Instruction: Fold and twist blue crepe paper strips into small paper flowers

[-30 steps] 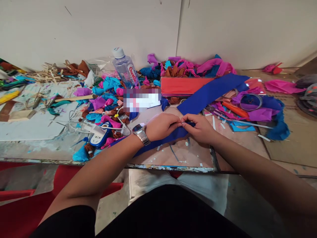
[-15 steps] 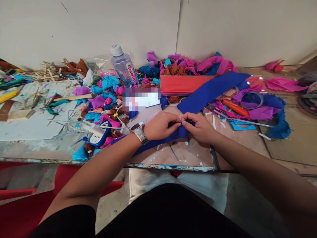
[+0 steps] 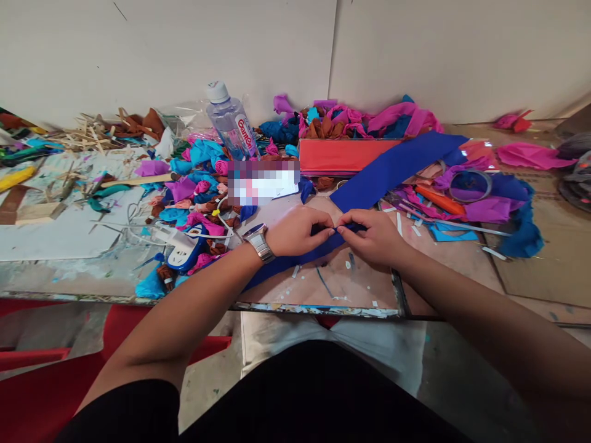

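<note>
While both forearms reach inward over the table (image 3: 305, 290) from the lower corners of the view, the left hand (image 3: 295, 231) and the right hand (image 3: 375, 237) meet near mid-view, fingertips very close together; whether they touch cannot be told. Left forearm slants up and rightward, metal wristwatch (image 3: 263, 243) on the wrist, back of hand upward. Right forearm slants up and leftward at a similar angle, wrist nearly straight, back of hand likewise upward.

Left hand: thumb and forefinger brought together at the tips, a narrow gap showing behind the pinch; remaining fingers tucked out of sight. Right hand: forefinger bent over, tip against thumb. Both pinches are clamped on a blue strip (image 3: 286, 266), a bit of which shows between the right thumb and forefinger; exact fold at the tips too small to read. The strip runs from the hands down and leftward, passing behind the left wrist, close above the table surface.

Beyond the hands, a second blue band (image 3: 383, 177) lies diagonally across the right end of a red box (image 3: 341, 159); any join with the held strip is hidden. Lit phone (image 3: 285, 186) lies near, beyond the left hand.
</note>
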Demonstrator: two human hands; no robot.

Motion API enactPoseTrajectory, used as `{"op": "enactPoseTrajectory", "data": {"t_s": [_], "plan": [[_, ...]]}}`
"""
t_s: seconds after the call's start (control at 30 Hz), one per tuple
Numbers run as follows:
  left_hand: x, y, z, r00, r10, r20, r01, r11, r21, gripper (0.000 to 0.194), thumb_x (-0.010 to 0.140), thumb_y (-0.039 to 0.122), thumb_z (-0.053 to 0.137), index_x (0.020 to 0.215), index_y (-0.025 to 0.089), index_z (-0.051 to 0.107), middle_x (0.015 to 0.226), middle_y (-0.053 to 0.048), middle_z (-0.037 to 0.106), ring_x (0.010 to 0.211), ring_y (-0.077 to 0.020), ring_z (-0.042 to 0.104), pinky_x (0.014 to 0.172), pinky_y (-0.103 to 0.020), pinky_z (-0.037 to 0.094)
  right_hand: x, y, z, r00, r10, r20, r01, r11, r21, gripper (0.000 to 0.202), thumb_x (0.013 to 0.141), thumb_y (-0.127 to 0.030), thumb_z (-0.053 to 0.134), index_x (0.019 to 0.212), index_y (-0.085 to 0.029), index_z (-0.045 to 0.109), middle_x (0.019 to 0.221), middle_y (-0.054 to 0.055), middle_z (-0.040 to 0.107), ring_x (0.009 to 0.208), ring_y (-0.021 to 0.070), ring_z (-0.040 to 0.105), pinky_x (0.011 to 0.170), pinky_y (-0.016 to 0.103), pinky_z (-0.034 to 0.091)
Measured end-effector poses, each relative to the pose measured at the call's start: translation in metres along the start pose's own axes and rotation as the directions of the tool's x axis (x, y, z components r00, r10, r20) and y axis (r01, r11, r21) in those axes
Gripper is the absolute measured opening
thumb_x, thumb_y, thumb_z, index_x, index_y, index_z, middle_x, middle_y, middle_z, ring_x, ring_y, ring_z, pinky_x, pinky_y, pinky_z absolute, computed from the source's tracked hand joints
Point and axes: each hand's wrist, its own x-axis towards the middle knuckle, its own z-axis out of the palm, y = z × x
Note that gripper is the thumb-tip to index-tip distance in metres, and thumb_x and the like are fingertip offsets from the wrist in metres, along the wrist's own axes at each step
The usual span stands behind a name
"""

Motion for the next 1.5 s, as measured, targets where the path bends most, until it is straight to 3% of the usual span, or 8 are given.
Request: {"op": "enactPoseTrajectory", "data": {"t_s": [0.23, 0.47, 0.63, 0.8, 1.03, 1.27, 1.37, 1.5], "plan": [[-0.001, 0.0, -0.002, 0.999, 0.009, 0.031, -0.008, 1.0, -0.02, 0.025, 0.1, 0.031, 0.057, 0.098, 0.017, 0.076, 0.088, -0.003, 0.078, 0.076, -0.015, 0.065, 0.075, -0.029, 0.044, 0.001, 0.001, 0.002, 0.993, 0.111, 0.034, -0.114, 0.987, 0.117, 0.016, 0.09, -0.032, 0.062, 0.084, -0.02, 0.072, 0.075, 0.0, 0.072, 0.067, 0.0164, 0.059, 0.066, 0.029, 0.043], [0.001, -0.01, -0.007, 0.995, -0.089, 0.034, 0.089, 0.996, 0.001, 0.02, 0.094, 0.028, 0.06, 0.093, 0.016, 0.077, 0.079, -0.003, 0.076, 0.067, -0.0136, 0.061, 0.067, -0.028, 0.041, 0.002, 0.002, 0.006, 0.984, 0.175, 0.009, -0.175, 0.974, 0.142, 0.015, 0.087, -0.033, 0.062, 0.08, -0.02, 0.066, 0.071, -0.001, 0.064, 0.067, 0.0164, 0.056, 0.065, 0.029, 0.043], [0.001, -0.012, -0.01, 0.994, -0.106, 0.01, 0.106, 0.994, -0.011, 0.017, 0.089, 0.024, 0.059, 0.089, 0.016, 0.075, 0.076, -0.001, 0.074, 0.066, -0.0133, 0.06, 0.068, -0.028, 0.042, 0.002, 0.0, 0.003, 0.986, 0.169, -0.011, -0.166, 0.974, 0.155, 0.017, 0.09, -0.032, 0.063, 0.086, -0.02, 0.074, 0.077, 0.001, 0.074, 0.072, 0.0188, 0.064, 0.07, 0.031, 0.048], [0.001, -0.011, -0.01, 0.994, -0.106, 0.039, 0.108, 0.994, -0.035, 0.016, 0.086, 0.023, 0.059, 0.084, 0.016, 0.074, 0.071, 0.0, 0.071, 0.063, -0.0128, 0.058, 0.065, -0.027, 0.041, 0.001, 0.002, -0.002, 0.995, 0.098, 0.029, -0.101, 0.985, 0.141, 0.022, 0.094, -0.031, 0.062, 0.098, -0.022, 0.082, 0.095, 0.004, 0.084, 0.087, 0.0241, 0.075, 0.081, 0.036, 0.054], [0.0, -0.013, -0.009, 0.984, -0.079, 0.16, 0.099, 0.987, -0.124, 0.024, 0.09, 0.031, 0.059, 0.094, 0.015, 0.078, 0.075, 0.0, 0.071, 0.065, -0.0122, 0.056, 0.065, -0.026, 0.04, -0.002, 0.004, 0.002, 0.999, 0.005, 0.046, -0.007, 0.999, 0.036, 0.017, 0.096, -0.033, 0.069, 0.099, -0.023, 0.082, 0.094, 0.004, 0.084, 0.084, 0.0235, 0.076, 0.08, 0.036, 0.056], [0.001, -0.016, -0.014, 0.972, -0.074, 0.225, 0.111, 0.981, -0.157, 0.026, 0.091, 0.031, 0.055, 0.081, 0.014, 0.073, 0.065, 0.003, 0.055, 0.06, -0.0102, 0.044, 0.06, -0.026, 0.032, -0.003, 0.005, 0.0, 0.997, -0.063, 0.034, 0.062, 0.998, 0.007, 0.019, 0.095, -0.033, 0.071, 0.109, -0.025, 0.083, 0.102, 0.005, 0.085, 0.092, 0.0254, 0.078, 0.088, 0.039, 0.057], [0.001, -0.016, -0.016, 0.964, -0.1, 0.246, 0.148, 0.972, -0.183, 0.023, 0.09, 0.028, 0.055, 0.081, 0.015, 0.072, 0.067, 0.003, 0.058, 0.061, -0.0104, 0.048, 0.061, -0.026, 0.035, -0.004, 0.004, 0.0, 0.999, -0.03, 0.032, 0.029, 0.999, 0.035, 0.023, 0.093, -0.031, 0.072, 0.112, -0.024, 0.083, 0.105, 0.006, 0.085, 0.092, 0.0258, 0.078, 0.086, 0.038, 0.058], [0.0, -0.01, -0.013, 0.984, -0.052, 0.169, 0.076, 0.987, -0.139, 0.028, 0.09, 0.038, 0.066, 0.105, 0.015, 0.073, 0.09, -0.002, 0.073, 0.076, -0.0149, 0.06, 0.071, -0.028, 0.043, -0.002, 0.0, -0.001, 0.998, 0.055, 0.038, -0.058, 0.992, 0.108, 0.022, 0.094, -0.029, 0.068, 0.107, -0.022, 0.084, 0.097, 0.004, 0.085, 0.085, 0.0235, 0.078, 0.079, 0.035, 0.057]]}}
